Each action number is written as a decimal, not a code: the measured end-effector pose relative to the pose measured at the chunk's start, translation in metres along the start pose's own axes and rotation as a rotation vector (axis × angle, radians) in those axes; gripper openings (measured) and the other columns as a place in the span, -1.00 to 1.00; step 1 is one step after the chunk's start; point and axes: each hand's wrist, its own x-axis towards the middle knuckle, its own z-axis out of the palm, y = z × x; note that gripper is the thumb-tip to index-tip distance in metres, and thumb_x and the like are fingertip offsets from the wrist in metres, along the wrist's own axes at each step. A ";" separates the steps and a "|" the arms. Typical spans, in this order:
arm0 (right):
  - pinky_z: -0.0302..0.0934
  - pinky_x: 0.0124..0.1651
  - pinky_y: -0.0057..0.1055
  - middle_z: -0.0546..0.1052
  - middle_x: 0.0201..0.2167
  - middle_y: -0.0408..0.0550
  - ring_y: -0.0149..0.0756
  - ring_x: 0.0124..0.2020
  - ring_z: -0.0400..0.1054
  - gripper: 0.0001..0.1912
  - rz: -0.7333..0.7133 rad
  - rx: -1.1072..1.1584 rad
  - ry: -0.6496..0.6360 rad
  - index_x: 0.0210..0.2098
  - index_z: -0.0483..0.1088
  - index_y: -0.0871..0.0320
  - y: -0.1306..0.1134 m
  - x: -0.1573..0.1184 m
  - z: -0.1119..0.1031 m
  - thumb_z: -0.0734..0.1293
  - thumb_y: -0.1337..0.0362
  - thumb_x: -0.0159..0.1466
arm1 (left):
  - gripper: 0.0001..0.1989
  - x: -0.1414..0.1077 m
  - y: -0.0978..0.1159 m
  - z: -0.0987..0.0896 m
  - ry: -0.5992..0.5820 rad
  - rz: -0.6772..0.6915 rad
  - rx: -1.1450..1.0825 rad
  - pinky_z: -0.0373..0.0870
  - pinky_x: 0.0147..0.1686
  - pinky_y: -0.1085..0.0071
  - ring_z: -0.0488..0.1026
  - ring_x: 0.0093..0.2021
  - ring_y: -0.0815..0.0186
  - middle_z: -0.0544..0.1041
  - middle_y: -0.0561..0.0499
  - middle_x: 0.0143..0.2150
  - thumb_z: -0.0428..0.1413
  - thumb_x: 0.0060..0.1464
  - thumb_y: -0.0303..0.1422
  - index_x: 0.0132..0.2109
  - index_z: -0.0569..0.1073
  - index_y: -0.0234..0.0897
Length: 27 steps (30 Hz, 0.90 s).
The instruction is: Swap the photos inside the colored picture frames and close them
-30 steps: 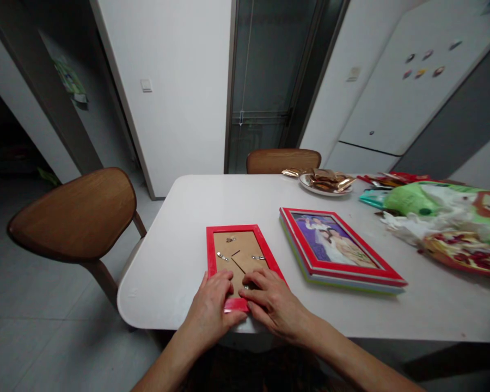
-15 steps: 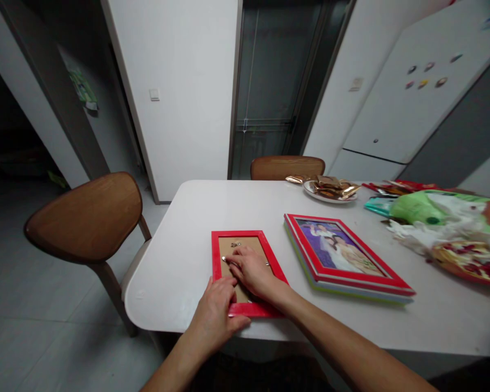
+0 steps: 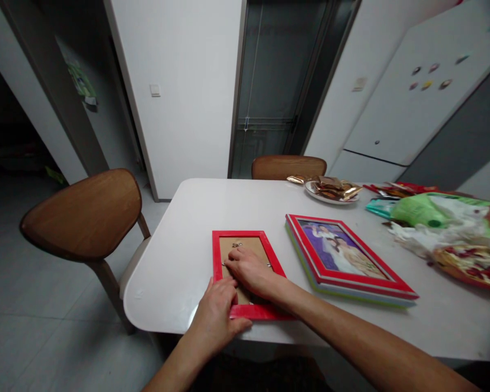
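Observation:
A red picture frame (image 3: 261, 312) lies face down near the table's front edge, its brown backing board (image 3: 250, 243) showing. My left hand (image 3: 219, 305) holds the frame's lower left corner, thumb along the near edge and fingers over the side. My right hand (image 3: 251, 272) reaches across the backing, fingers bent together at a small metal clip (image 3: 224, 264) on the left inner edge. The fingertips partly hide that clip. Another metal clip (image 3: 269, 265) sits on the right inner edge. A metal hanger (image 3: 237, 245) is fixed near the top of the board.
Right of the frame lies a stack of picture frames (image 3: 351, 283), a photo in the top red one. Behind stands a plate (image 3: 338, 202) of wrapped snacks. Bags (image 3: 424, 209) and a round tray (image 3: 469, 272) crowd the right side. Wooden chairs (image 3: 85, 218) (image 3: 289, 167) stand around the table (image 3: 167, 272).
The clip on the left, which stood out brightly before, now looks flatter under my right fingertips. My left hand keeps its hold on the frame. The view has shifted slightly.

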 end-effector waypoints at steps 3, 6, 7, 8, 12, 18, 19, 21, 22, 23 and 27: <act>-0.01 -0.34 -0.45 0.37 -0.50 -0.06 -0.37 -0.40 0.15 -0.77 0.139 0.066 -0.003 -0.55 0.39 0.22 -0.006 0.006 -0.001 0.17 0.40 0.17 | -0.70 0.000 -0.001 0.001 -0.001 0.009 0.007 0.13 0.03 0.16 0.27 -0.01 0.15 0.39 -0.05 -0.05 0.24 -0.34 -0.41 -0.38 0.32 -0.25; 0.00 -0.35 -0.46 0.38 -0.50 -0.05 -0.38 -0.41 0.17 -0.73 0.202 0.077 -0.001 -0.57 0.38 0.23 -0.012 0.010 -0.003 0.13 0.48 0.16 | -0.72 0.000 0.000 0.001 0.006 0.022 0.015 0.17 -0.03 0.18 0.30 -0.07 0.16 0.40 -0.04 -0.10 0.23 -0.32 -0.40 -0.41 0.30 -0.25; 0.01 -0.34 -0.46 0.39 -0.50 -0.04 -0.38 -0.42 0.17 -0.72 0.209 0.074 0.000 -0.56 0.38 0.23 -0.013 0.010 -0.004 0.12 0.49 0.16 | -0.73 0.000 0.001 0.000 0.008 0.021 0.019 0.21 -0.07 0.20 0.32 -0.12 0.18 0.41 -0.02 -0.15 0.23 -0.31 -0.40 -0.42 0.28 -0.25; 0.01 -0.34 -0.46 0.39 -0.50 -0.04 -0.39 -0.43 0.17 -0.71 0.219 0.073 0.001 -0.56 0.39 0.24 -0.014 0.010 -0.005 0.11 0.49 0.16 | -0.73 0.000 0.002 0.000 0.007 0.018 0.024 0.24 -0.13 0.23 0.33 -0.18 0.20 0.42 0.00 -0.22 0.23 -0.31 -0.40 -0.44 0.27 -0.25; 0.02 -0.31 -0.46 0.39 -0.49 -0.03 -0.39 -0.43 0.18 -0.76 0.081 0.061 -0.028 -0.52 0.40 0.25 -0.013 0.008 -0.006 0.14 0.45 0.17 | -0.71 0.000 0.005 -0.003 0.012 0.021 0.035 0.25 -0.25 0.33 0.31 -0.32 0.29 0.37 0.07 -0.37 0.23 -0.32 -0.42 -0.48 0.22 -0.25; 0.05 -0.35 -0.49 0.42 -0.51 -0.04 -0.38 -0.44 0.22 -0.77 0.056 0.150 0.006 -0.52 0.43 0.23 -0.002 0.006 0.003 0.17 0.37 0.16 | -0.71 -0.001 0.002 0.000 0.019 -0.001 0.017 0.25 -0.17 0.27 0.32 -0.21 0.22 0.41 0.02 -0.28 0.24 -0.35 -0.42 -0.44 0.29 -0.26; 0.06 -0.34 -0.49 0.43 -0.50 -0.04 -0.38 -0.42 0.24 -0.78 0.099 0.177 0.030 -0.49 0.44 0.22 0.001 0.007 0.004 0.17 0.36 0.15 | -0.71 -0.001 0.000 0.001 0.018 0.000 0.009 0.22 -0.10 0.23 0.32 -0.15 0.19 0.42 -0.01 -0.23 0.25 -0.36 -0.42 -0.41 0.31 -0.27; 0.07 -0.31 -0.49 0.46 -0.44 -0.03 -0.36 -0.38 0.27 -0.80 0.217 0.233 0.095 -0.40 0.44 0.21 0.010 0.009 0.005 0.18 0.35 0.15 | -0.70 -0.002 -0.002 0.002 0.012 -0.003 0.000 0.15 -0.01 0.17 0.29 -0.06 0.15 0.41 -0.06 -0.12 0.25 -0.36 -0.42 -0.38 0.34 -0.28; 0.08 -0.31 -0.49 0.47 -0.42 -0.02 -0.36 -0.37 0.28 -0.79 0.284 0.260 0.128 -0.36 0.44 0.22 0.015 0.011 0.005 0.18 0.35 0.14 | -0.69 -0.002 -0.002 0.003 0.007 -0.009 -0.002 0.14 0.00 0.15 0.28 -0.03 0.13 0.40 -0.08 -0.08 0.25 -0.36 -0.41 -0.36 0.35 -0.28; 0.08 -0.33 -0.50 0.48 -0.41 -0.01 -0.36 -0.38 0.29 -0.79 0.345 0.280 0.152 -0.35 0.44 0.23 0.020 0.013 0.005 0.17 0.36 0.14 | -0.68 -0.002 -0.003 0.003 0.003 -0.015 -0.004 0.14 0.01 0.14 0.27 -0.01 0.12 0.39 -0.10 -0.05 0.25 -0.36 -0.41 -0.34 0.36 -0.28; 0.04 -0.44 -0.53 0.48 -0.50 -0.07 -0.42 -0.49 0.28 -0.81 0.466 0.307 0.142 -0.46 0.43 0.21 0.035 0.025 0.011 0.18 0.37 0.11 | -0.70 -0.002 -0.002 0.003 -0.002 -0.023 -0.003 0.14 0.02 0.13 0.27 0.00 0.12 0.38 -0.13 -0.02 0.24 -0.34 -0.41 -0.34 0.37 -0.29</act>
